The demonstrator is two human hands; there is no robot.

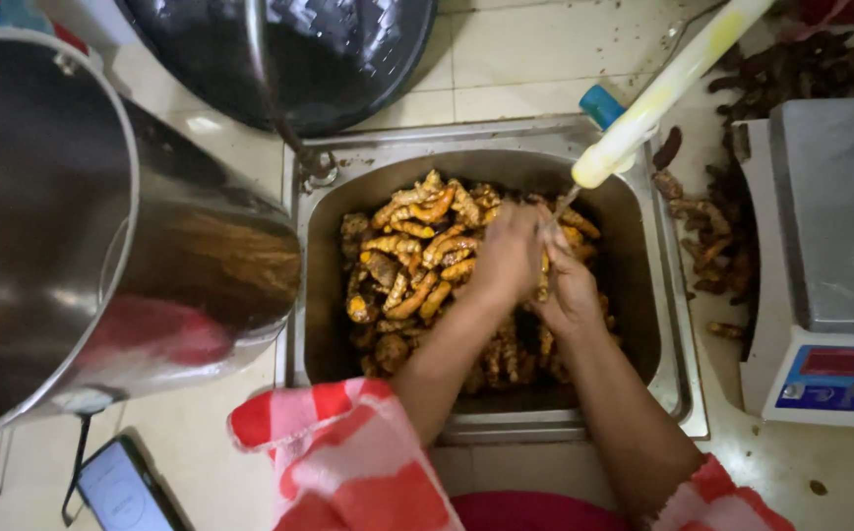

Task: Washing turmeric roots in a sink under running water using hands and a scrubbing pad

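Left hand: we see it closed around a turmeric root, over the middle of the sink.
Right hand: touching the left, fingers curled on the same root.
Turmeric heap: we note orange-yellow pieces filling the sink basin.
Hose: pale tube ending just above both hands.
Bench, left edge: big steel pot; phone at the near edge.
Bench, right edge: weighing scale, loose roots beside it.
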